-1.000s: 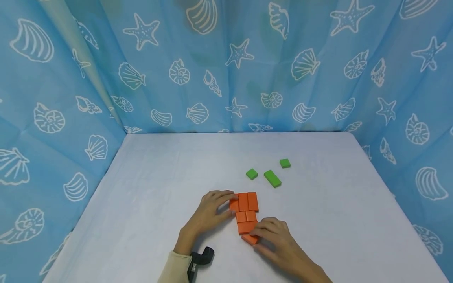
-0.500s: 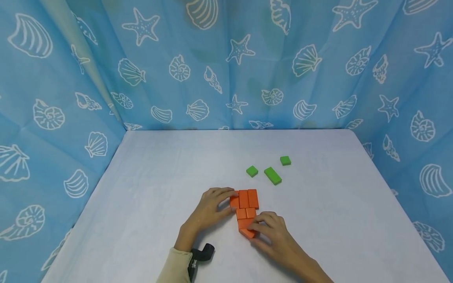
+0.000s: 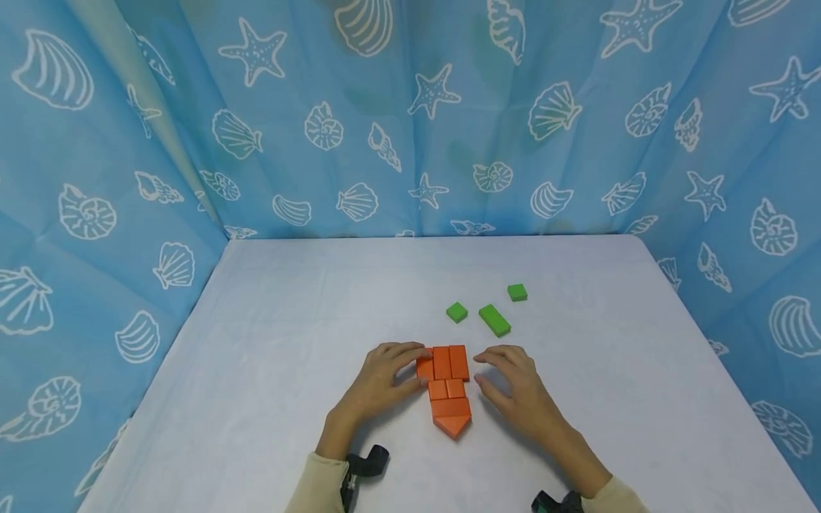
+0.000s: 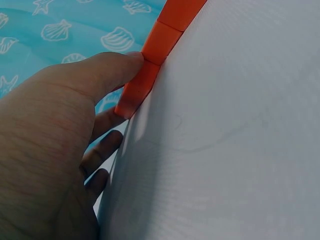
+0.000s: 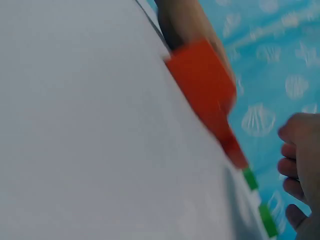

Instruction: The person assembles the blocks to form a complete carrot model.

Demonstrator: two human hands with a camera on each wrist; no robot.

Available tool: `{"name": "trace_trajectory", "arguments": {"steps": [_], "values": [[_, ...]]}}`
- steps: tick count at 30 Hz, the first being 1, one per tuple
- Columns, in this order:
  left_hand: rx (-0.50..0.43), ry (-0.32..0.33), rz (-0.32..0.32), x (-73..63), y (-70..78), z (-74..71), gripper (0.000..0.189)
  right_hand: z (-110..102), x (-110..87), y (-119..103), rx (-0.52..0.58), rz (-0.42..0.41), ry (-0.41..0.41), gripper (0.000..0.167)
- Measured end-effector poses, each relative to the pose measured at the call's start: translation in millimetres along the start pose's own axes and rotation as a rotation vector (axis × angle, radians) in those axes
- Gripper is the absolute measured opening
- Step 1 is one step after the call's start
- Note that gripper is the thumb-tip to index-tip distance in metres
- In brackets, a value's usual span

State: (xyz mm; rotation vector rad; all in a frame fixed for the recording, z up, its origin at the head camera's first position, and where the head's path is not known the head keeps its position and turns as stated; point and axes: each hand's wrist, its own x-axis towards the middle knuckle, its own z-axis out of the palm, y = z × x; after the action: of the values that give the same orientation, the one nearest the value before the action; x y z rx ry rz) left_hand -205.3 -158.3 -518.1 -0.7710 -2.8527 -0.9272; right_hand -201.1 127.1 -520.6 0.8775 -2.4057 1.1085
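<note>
Flat orange blocks (image 3: 451, 407) lie joined on the white table, with three upright ones side by side at the far end, two small squares below them, then a wide piece and a triangular block (image 3: 452, 425) pointing toward me. My left hand (image 3: 385, 377) pinches the leftmost upright block (image 3: 425, 368) between thumb and index finger. In the left wrist view, the thumb presses the near face of that orange block (image 4: 140, 87). Just right of the arrangement, my right hand (image 3: 516, 385) hovers with loosely bent fingers, holding nothing. The right wrist view is blurred.
Beyond the orange shape lie two small green squares (image 3: 457, 312) and a longer green block (image 3: 494, 320). A blue curtain (image 3: 410, 142) with shell prints stands around the white table (image 3: 288, 306). A black wrist camera (image 3: 368, 462) sits at the left sleeve.
My right hand has let go of the triangular block, which has slid up against the wide orange piece, and has moved away to the upper right. The left hand stays in place.
</note>
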Motion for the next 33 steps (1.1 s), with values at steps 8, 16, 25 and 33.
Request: {"name": "trace_trajectory", "arguments": {"steps": [8, 16, 25, 33], "values": [[0.020, 0.003, 0.014, 4.4, -3.7, -0.8, 0.049, -2.9, 8.9, 35.0, -0.051, 0.122, 0.093, 0.029], [0.010, 0.001, 0.002, 7.7, -4.6, -1.9, 0.049, -4.1, 28.5, 61.3, -0.030, 0.236, 0.117, 0.037], [0.017, -0.020, -0.016, 5.7, -4.7, 2.3, 0.049, -4.2, 43.5, 80.6, -0.067, 0.326, 0.048, 0.043], [0.003, -0.013, -0.014, 2.6, -5.6, 4.4, 0.051, -4.6, 38.0, 75.5, -0.073, 0.391, -0.008, 0.037]]}}
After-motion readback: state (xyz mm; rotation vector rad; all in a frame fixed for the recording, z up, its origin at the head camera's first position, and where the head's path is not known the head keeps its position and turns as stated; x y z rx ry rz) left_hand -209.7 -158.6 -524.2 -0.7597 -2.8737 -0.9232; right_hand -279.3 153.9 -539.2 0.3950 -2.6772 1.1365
